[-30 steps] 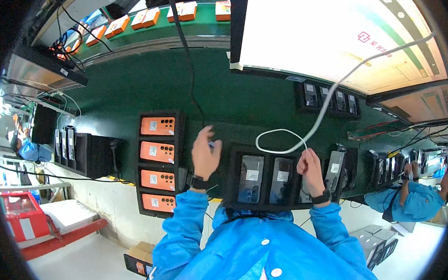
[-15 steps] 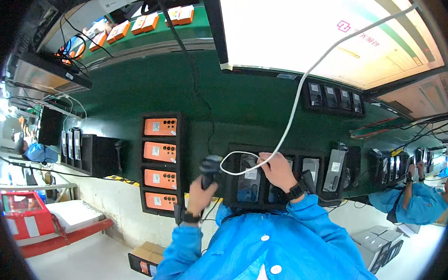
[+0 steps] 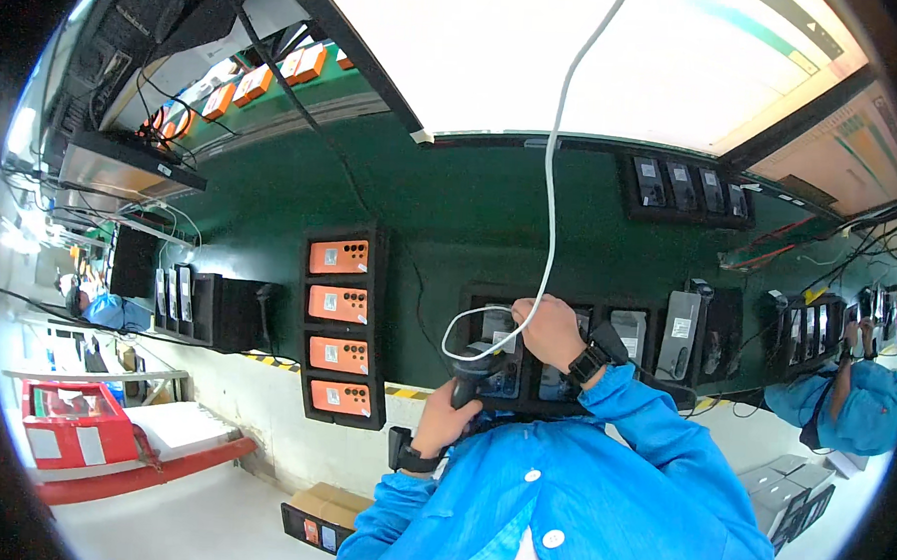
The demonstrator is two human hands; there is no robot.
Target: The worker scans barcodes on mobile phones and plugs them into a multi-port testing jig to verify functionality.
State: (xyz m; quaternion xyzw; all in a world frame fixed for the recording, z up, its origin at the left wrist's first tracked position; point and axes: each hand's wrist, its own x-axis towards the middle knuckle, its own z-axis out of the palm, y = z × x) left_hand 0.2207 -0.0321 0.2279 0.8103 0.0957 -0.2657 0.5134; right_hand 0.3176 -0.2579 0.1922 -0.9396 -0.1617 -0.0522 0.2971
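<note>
My left hand (image 3: 446, 422) is wrapped round the handle of a black handheld scanner (image 3: 471, 379). Its head hangs over the leftmost dark phone (image 3: 505, 385) in a black foam tray (image 3: 480, 293). My right hand (image 3: 550, 337) pinches a white cable (image 3: 552, 199) above the same tray. A loop of the cable hangs left of the fingers, over the phone, and the rest runs up past the bright screen. The cable's end is hidden in my fingers. Farther right in the tray sit a dark phone and a grey phone (image 3: 627, 331).
A black tray of several orange phones (image 3: 339, 352) lies to the left on the green bench (image 3: 442, 210). A large bright screen (image 3: 578, 65) stands at the back, with another phone tray (image 3: 687, 187) beneath it. A co-worker in blue (image 3: 843, 407) is at far right.
My left hand has brought the scanner right, from beside the tray to over the leftmost phone. My right hand still pinches the cable. The whole view has shifted slightly.
</note>
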